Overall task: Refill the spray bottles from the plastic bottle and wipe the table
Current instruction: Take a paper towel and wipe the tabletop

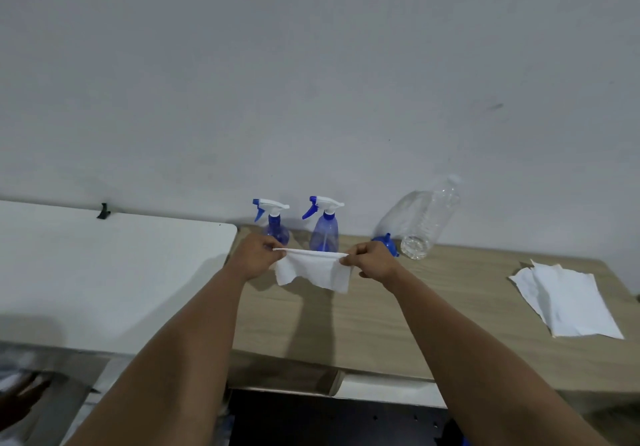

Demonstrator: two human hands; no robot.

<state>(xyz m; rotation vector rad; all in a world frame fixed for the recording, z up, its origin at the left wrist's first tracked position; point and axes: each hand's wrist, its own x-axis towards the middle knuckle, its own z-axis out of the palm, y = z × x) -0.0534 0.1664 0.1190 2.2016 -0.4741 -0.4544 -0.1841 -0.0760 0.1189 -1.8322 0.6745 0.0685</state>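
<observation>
A thin white paper tissue (313, 270) is held stretched above the wood-grain surface (346, 324), its upper edge pulled taut and its lower edge hanging ragged. Its left corner is pinched by the left hand (254, 255) and its right corner by the right hand (372, 260), the two hands being kept apart at the tissue's width. Just behind the tissue, two translucent blue spray bottles (327, 225) with white trigger heads are stood upright near the wall. To their right, a clear plastic bottle (424, 220) is seen tilted, with a blue funnel-like piece (388, 243) beside its base. Further right, flat white paper sheets (568, 301) are laid on the surface.
</observation>
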